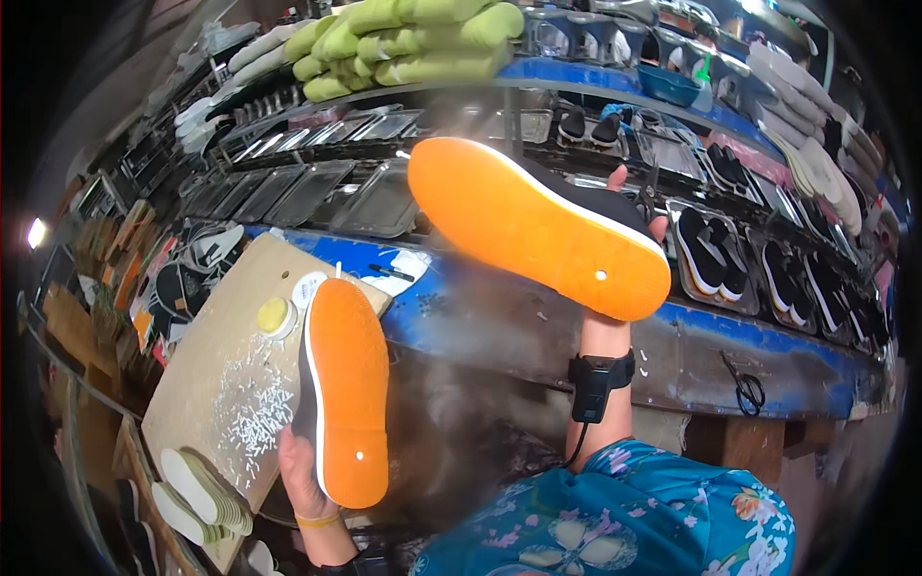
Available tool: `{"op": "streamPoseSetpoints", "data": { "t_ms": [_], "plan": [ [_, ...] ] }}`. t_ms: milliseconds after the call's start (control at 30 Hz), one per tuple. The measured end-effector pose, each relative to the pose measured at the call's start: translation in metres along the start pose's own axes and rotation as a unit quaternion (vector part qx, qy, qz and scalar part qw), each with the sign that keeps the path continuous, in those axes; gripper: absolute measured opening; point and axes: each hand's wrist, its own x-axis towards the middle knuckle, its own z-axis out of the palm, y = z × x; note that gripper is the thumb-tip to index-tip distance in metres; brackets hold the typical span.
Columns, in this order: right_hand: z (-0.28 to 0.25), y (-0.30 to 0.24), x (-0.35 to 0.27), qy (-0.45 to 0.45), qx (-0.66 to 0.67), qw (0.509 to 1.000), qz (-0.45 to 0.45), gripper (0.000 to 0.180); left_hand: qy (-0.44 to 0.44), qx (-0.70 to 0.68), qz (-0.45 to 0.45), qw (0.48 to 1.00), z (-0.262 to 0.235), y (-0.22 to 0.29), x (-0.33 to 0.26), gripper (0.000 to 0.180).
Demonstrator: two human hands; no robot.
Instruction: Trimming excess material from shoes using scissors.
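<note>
My left hand grips a dark shoe from its left side, over the edge of the board. The orange sole faces me, with a white rim and a small white spot near the heel. In my right hand is another shoe of the same kind, raised over the bench and tilted, its toe to the upper left. Its orange sole also has a white spot at the heel. Most of my right hand is hidden behind this shoe; only fingertips and the wrist show.
A tan board holds scattered small white sticks, a round yellow-topped container and stacked insoles. Beyond the blue bench, racks carry metal trays and black shoes. Green shoe forms are piled on top.
</note>
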Motion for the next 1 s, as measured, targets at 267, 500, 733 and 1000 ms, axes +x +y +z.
{"op": "streamPoseSetpoints", "data": {
  "t_ms": [267, 500, 733, 1000],
  "plan": [
    [-0.008, 0.117, 0.018, 0.043, -0.062, 0.994, 0.080, 0.071, 0.113, -0.126, 0.010, 0.986, -0.100, 0.022, -0.020, 0.042],
    [-0.089, 0.298, 0.134, -0.074, -0.142, 0.907, 0.390, 0.066, 0.195, -0.155, 0.041, 0.968, -0.194, 0.080, -0.010, 0.036],
    [-0.199, 0.597, 0.203, -0.293, -0.700, 0.592, 0.273, 0.048, 0.294, -0.182, 0.062, 0.936, -0.336, 0.117, 0.058, 0.034],
    [-0.350, 0.718, 0.148, -0.413, -0.756, 0.338, 0.380, 0.043, 0.359, -0.159, 0.103, 0.914, -0.408, 0.150, 0.118, 0.032]
  ]
}}
